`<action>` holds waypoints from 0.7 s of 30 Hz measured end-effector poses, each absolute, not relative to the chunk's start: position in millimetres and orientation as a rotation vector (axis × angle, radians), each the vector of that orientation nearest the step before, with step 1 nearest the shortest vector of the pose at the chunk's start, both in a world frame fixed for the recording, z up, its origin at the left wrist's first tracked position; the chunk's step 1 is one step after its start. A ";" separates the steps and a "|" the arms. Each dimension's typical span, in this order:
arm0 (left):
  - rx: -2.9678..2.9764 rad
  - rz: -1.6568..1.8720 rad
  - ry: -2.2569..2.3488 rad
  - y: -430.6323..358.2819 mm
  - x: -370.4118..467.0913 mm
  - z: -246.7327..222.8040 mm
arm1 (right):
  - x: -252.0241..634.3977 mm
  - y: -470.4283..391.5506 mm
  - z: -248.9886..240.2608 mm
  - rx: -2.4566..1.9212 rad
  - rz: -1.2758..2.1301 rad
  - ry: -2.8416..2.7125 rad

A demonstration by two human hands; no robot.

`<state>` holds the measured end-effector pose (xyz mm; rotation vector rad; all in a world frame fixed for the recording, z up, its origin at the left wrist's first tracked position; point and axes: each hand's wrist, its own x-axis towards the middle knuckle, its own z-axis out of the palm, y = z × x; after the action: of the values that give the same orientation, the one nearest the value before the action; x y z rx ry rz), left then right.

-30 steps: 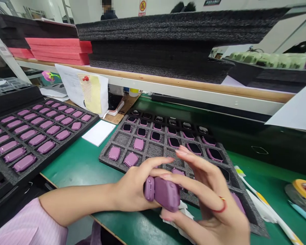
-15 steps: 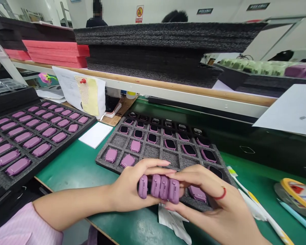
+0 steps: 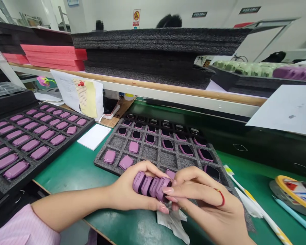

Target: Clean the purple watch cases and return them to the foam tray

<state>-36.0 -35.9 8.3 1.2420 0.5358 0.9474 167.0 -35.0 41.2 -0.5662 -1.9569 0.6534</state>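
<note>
A row of several purple smartwatch cases [image 3: 146, 186] sits side by side in my left hand [image 3: 123, 187], its fingers and thumb wrapped round them from the left. My right hand [image 3: 209, 199], with a red string at the wrist, pinches the rightmost case between thumb and fingers. Behind both hands lies a dark foam tray [image 3: 104, 166]. Its compartments hold watch cases, some with the black screen up and some with the purple back up. One purple case [image 3: 170, 173] shows just behind my fingers. A crumpled white cloth [image 3: 173, 226] lies below my right hand.
Another foam tray [image 3: 58, 153] of purple cases stands at left, beside a white pad [image 3: 94, 136]. At right are a toothbrush [image 3: 257, 204], a light-blue pen [image 3: 294, 214] and a yellow-rimmed round container [image 3: 293, 194]. A shelf [image 3: 168, 90] bears stacked foam; people are beyond it.
The row of watch cases has tilted and shifted slightly left, spacing out more evenly. My right fingers have moved from round the row's right end to a pinch on the rightmost case.
</note>
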 end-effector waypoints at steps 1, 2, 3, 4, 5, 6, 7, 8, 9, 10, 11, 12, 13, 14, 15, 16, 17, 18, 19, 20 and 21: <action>1.176 0.923 0.500 -36.7 -35.4 7.8 | 166.3 -35.3 40.2 -0.564 0.687 -1.936; 1.101 0.895 0.466 -37.3 -34.5 7.6 | 165.4 -35.7 39.1 -0.564 0.713 -1.914; 1.026 0.865 0.433 -37.9 -33.5 7.7 | 164.6 -36.0 38.1 -0.569 0.731 -1.895; 0.955 0.836 0.409 -38.3 -32.4 8.2 | 163.9 -36.2 37.2 -0.573 0.740 -1.878; 0.892 0.812 0.395 -38.5 -31.4 8.9 | 163.4 -36.2 36.4 -0.577 0.739 -1.866; 0.840 0.792 0.391 -38.5 -30.6 9.7 | 163.2 -35.9 35.8 -0.580 0.732 -1.855; 0.794 0.776 0.395 -38.3 -30.1 10.4 | 163.2 -35.4 35.4 -0.585 0.713 -1.854; 0.753 0.767 0.403 -38.0 -30.0 10.7 | 163.4 -34.6 35.1 -0.595 0.680 -1.858; 0.715 0.764 0.413 -37.5 -30.4 10.6 | 163.7 -33.6 34.7 -0.605 0.636 -1.870; 0.680 0.765 0.424 -37.0 -31.0 10.3 | 163.9 -32.4 34.3 -0.617 0.589 -1.882; 0.650 0.772 0.440 -36.5 -31.9 9.8 | 164.1 -31.1 33.6 -0.627 0.540 -1.893; 0.625 0.784 0.464 -36.2 -32.9 9.4 | 164.0 -29.8 32.8 -0.631 0.487 -1.902; 0.606 0.796 0.497 -36.0 -33.8 9.5 | 163.6 -28.6 31.8 -0.634 0.435 -1.907; 0.593 0.805 0.538 -36.1 -34.6 10.1 | 163.1 -27.5 30.5 -0.633 0.394 -1.909; 0.586 0.814 0.585 -36.3 -35.0 11.3 | 162.3 -26.6 29.1 -0.631 0.366 -1.908; 0.583 0.824 0.629 -36.6 -35.1 13.1 | 161.5 -26.0 27.6 -0.630 0.352 -1.905; 0.585 0.839 0.666 -36.9 -34.9 15.1 | 160.8 -25.7 26.0 -0.632 0.350 -1.903; 0.590 0.858 0.695 -37.1 -34.4 17.0 | 160.1 -25.8 24.2 -0.636 0.357 -1.899; 0.594 0.884 0.718 -37.2 -33.8 18.7 | 159.5 -26.3 22.2 -0.642 0.364 -1.895; 0.594 0.909 0.743 -37.1 -33.0 19.8 | 159.1 -27.2 19.9 -0.648 0.366 -1.892; 0.589 0.923 0.770 -36.9 -32.2 20.2 | 158.9 -28.4 17.4 -0.657 0.363 -1.888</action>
<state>-32.2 -36.9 20.2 0.5891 0.7703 0.9227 158.9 -28.4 17.4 -0.6573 -1.8880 0.3633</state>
